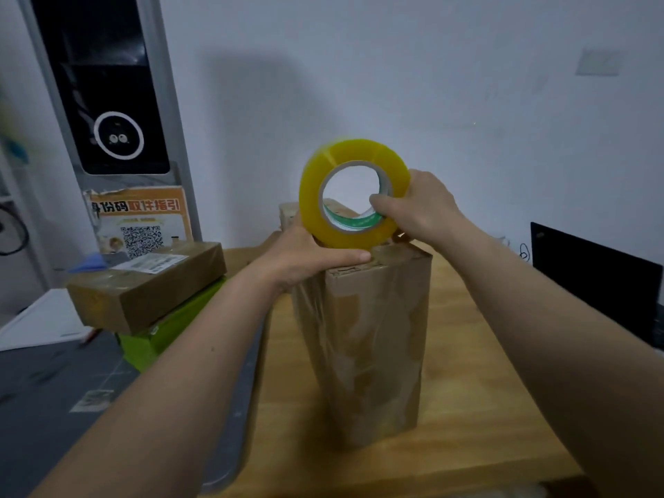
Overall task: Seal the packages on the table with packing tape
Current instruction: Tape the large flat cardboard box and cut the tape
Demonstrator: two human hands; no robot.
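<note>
A tall brown cardboard package [370, 350] stands upright on the wooden table [474, 407], its sides shiny with clear tape. My right hand [420, 206] grips a big yellow roll of packing tape [316, 195] just above the package's top, with the thumb hooked through the core. My left hand [305, 253] lies flat on the top edge of the package, with the thumb pressing along it under the roll.
A second brown package [143, 285] with a white label lies on a green box [169, 328] at the left. A grey kiosk with a QR poster [140, 224] stands behind it. A black laptop screen [593, 271] is at the right table edge. White wall behind.
</note>
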